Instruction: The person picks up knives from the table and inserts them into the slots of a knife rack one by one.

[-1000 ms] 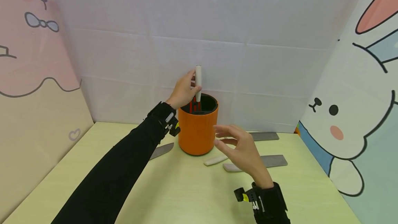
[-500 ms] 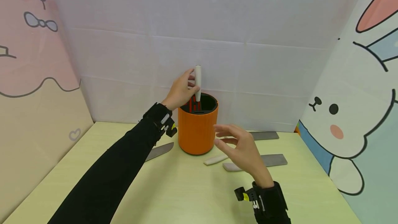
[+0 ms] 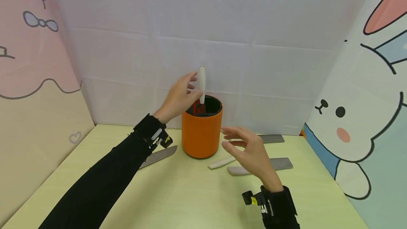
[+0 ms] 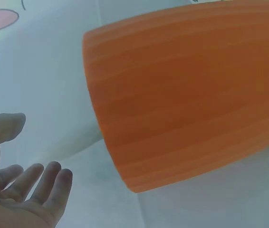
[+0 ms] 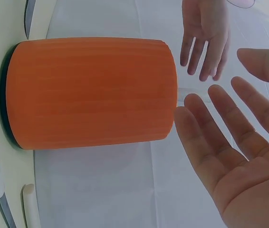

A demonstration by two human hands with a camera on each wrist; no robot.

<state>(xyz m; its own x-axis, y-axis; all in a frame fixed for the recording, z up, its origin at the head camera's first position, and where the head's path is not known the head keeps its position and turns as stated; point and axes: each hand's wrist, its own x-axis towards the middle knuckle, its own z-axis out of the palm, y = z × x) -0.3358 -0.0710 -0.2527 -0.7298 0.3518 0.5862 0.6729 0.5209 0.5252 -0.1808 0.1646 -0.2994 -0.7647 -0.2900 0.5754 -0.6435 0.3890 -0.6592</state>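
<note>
An orange round knife block with a dark slotted top and red strips inside stands on the table. From its top rises the white handle of a knife, upright, its blade hidden inside. My left hand is just left of that handle, fingers loosely spread; the left wrist view shows the fingers apart from the pale handle. In front of the block on the right, my right hand hovers with relaxed fingers, holding nothing. The right wrist view has its palm beside the block.
Left of the block lies a knife blade, partly behind my left sleeve. To the right, a broad-bladed knife, a white handle and another blade lie on the table. A white sheet hangs behind.
My left hand has let go of the white knife handle and drawn back left, its fingers opening. The knife stays upright in the block. My right hand has barely shifted.
</note>
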